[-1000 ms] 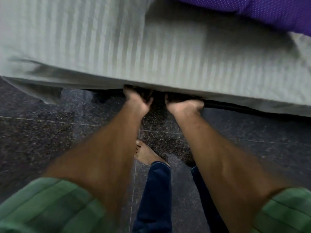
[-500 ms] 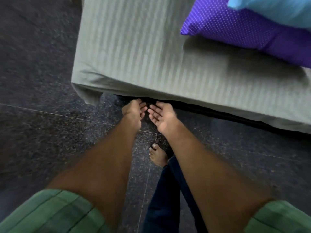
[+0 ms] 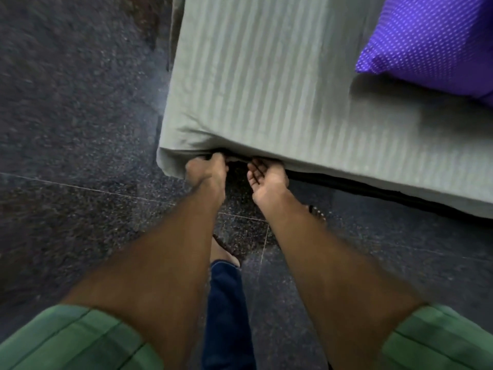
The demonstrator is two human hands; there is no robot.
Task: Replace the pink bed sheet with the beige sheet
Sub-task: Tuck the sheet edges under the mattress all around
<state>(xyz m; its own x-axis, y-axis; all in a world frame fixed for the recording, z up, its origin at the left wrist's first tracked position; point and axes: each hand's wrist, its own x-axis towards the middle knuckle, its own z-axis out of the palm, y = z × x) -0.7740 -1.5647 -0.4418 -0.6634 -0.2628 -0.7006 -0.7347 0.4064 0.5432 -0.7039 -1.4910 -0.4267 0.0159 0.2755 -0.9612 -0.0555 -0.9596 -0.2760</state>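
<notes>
beige sheet (image 3: 280,84) covers mattress corner; left hand (image 3: 206,173) grasps its lower edge, right hand (image 3: 266,177) palm-up, fingers relaxed beneath.

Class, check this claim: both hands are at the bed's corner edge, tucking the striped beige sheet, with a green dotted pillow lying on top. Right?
Not quite. The head view shows the pillow is purple with dots, not green. The rest holds: left hand and right hand are at the corner edge of the striped beige sheet.

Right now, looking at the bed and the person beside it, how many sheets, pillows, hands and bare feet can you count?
Beige sheets: 1, the striped sheet covering the mattress
Purple pillows: 1, the dotted pillow
Hands: 2, left hand and right hand, both at the sheet's lower edge
Bare feet: 2, one between the arms, one mostly hidden
Total: 6
</notes>
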